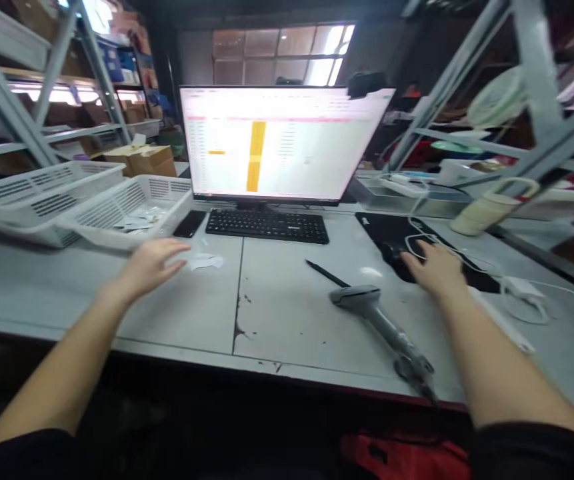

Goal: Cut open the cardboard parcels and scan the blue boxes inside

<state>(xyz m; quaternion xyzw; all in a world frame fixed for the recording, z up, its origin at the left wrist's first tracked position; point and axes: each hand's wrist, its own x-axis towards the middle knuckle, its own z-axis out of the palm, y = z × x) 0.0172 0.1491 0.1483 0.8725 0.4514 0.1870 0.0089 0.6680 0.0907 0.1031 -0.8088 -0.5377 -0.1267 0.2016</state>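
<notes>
Bare forearms (497,360) extend — left hand (147,265) near basket (164,190) holding white scraps (137,221).

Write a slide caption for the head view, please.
Right grip at a computer mouse, left grip near paper scraps.

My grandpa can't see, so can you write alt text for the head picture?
A person's right hand is at a black computer mouse and the left hand is beside white paper scraps on a desk. Between them lies a grey barcode scanner; beyond are a black keyboard and a lit monitor showing a spreadsheet.
</notes>
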